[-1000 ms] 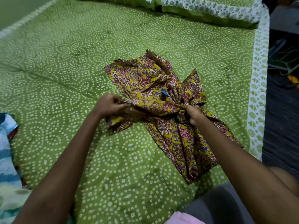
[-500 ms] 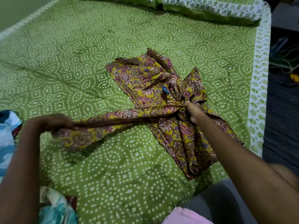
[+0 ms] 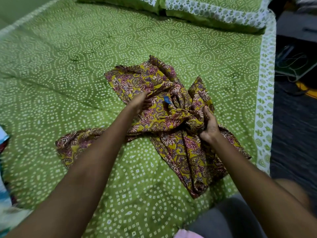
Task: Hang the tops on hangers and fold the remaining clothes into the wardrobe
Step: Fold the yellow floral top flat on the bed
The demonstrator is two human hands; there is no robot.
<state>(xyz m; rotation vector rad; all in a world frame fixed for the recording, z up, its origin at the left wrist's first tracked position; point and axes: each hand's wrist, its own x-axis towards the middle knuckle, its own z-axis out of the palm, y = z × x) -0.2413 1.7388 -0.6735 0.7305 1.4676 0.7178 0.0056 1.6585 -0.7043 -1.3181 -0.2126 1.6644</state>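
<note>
A yellow garment [image 3: 181,152] with a maroon floral print lies bunched and twisted on the green bed [image 3: 68,66]. One long part of it stretches out to the left. A small blue label [image 3: 166,99] shows near its middle. My left hand [image 3: 141,103] rests on the garment's upper part with fingers fairly straight, just left of the label. My right hand [image 3: 209,126] grips the knotted, gathered cloth at the garment's right side.
Green pillows [image 3: 205,12] with white borders lie at the head of the bed. Blue and white clothes [image 3: 5,194] sit at the left edge. Pink cloth [image 3: 187,234] shows at the bottom. The bed's right edge drops to a dark floor with cables [image 3: 295,66].
My left hand let go of the stretched-out part, which now lies on the bed, and moved right onto the garment's upper part. My right hand stayed on the knot.
</note>
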